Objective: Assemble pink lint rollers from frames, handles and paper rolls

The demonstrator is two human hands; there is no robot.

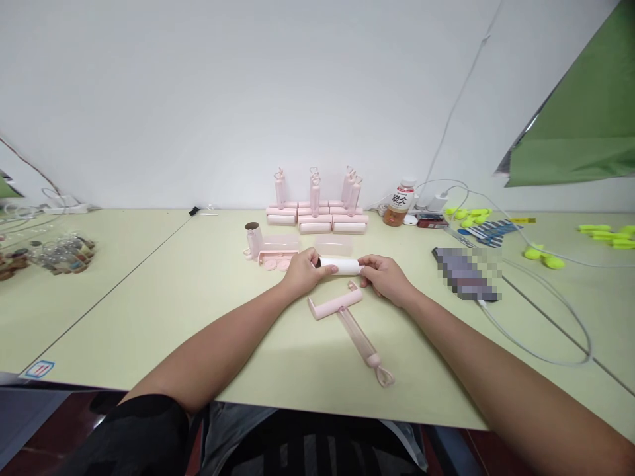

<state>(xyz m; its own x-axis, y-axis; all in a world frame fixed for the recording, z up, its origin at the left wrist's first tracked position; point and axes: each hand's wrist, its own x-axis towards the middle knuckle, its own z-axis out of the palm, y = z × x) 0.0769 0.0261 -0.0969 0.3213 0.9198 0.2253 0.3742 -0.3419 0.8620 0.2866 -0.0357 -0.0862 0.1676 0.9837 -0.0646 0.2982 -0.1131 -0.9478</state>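
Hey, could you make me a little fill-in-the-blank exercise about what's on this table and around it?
The left hand and the right hand hold a roll coloured ____.
The labelled bottle stands to the ____ of the assembled pink rollers.
The loose pink handle lies ____ to the person's body than the bottle.
The fabric at the upper right is ____.

Missing words: white; right; closer; green.
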